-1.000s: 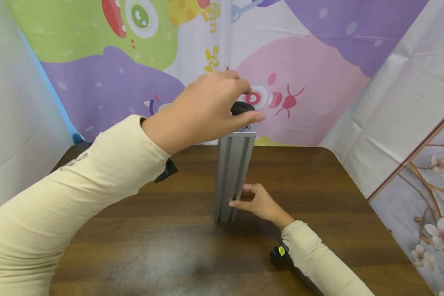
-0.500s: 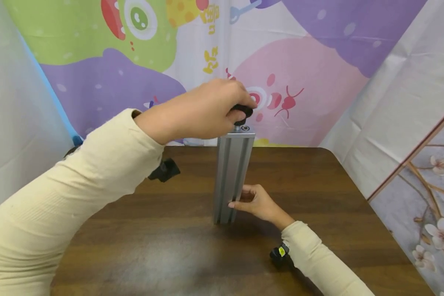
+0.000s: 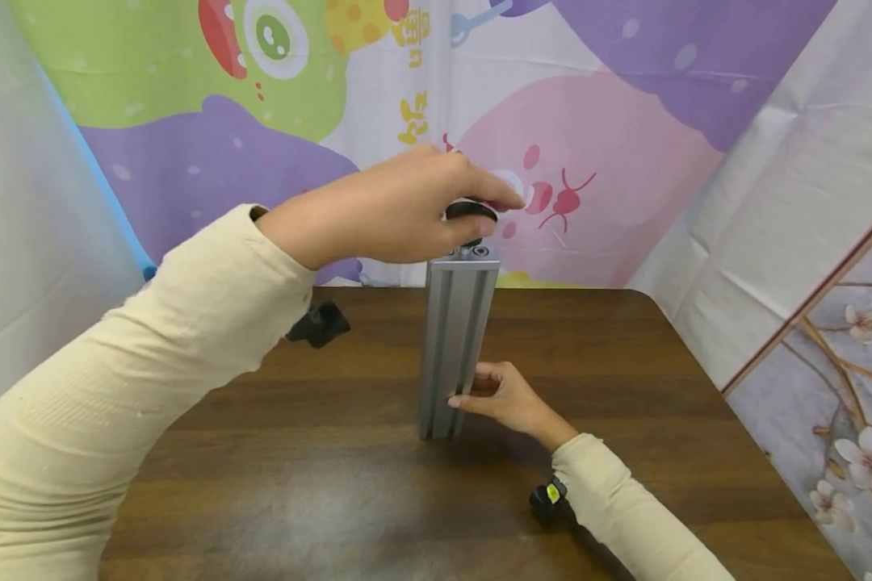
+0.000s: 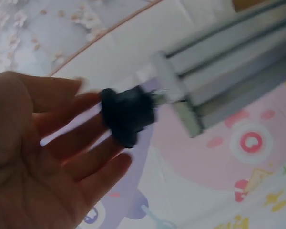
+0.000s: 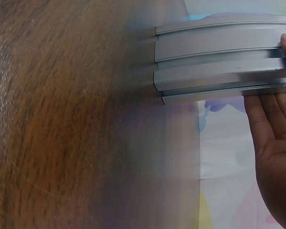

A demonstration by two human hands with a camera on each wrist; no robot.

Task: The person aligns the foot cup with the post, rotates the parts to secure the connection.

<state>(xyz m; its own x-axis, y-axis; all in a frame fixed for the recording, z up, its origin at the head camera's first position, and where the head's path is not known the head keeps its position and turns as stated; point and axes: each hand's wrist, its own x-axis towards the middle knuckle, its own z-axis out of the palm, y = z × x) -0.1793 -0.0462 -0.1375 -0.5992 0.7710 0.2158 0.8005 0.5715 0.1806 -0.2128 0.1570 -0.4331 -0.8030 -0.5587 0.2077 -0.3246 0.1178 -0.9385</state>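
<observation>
A silver aluminium profile with grooves along its sides stands upright on the wooden table. From its top end plate rises a black lobed knob on a short metal stud. My left hand is at the knob, its fingers stretched out over it. In the left wrist view, the fingers lie spread and loosely straight behind the knob, with the thumb away from it. Low down on the profile, my right hand holds it between thumb and fingers; the right wrist view shows fingers under the profile.
Behind the table hangs a cartoon-printed curtain. Pale cloth and a floral panel stand at the right. A black wrist camera sits under the left sleeve, another black wrist camera by the right sleeve.
My left fingers came down round the knob half a second ago and have now straightened off it again. The right hand and profile have stayed in place.
</observation>
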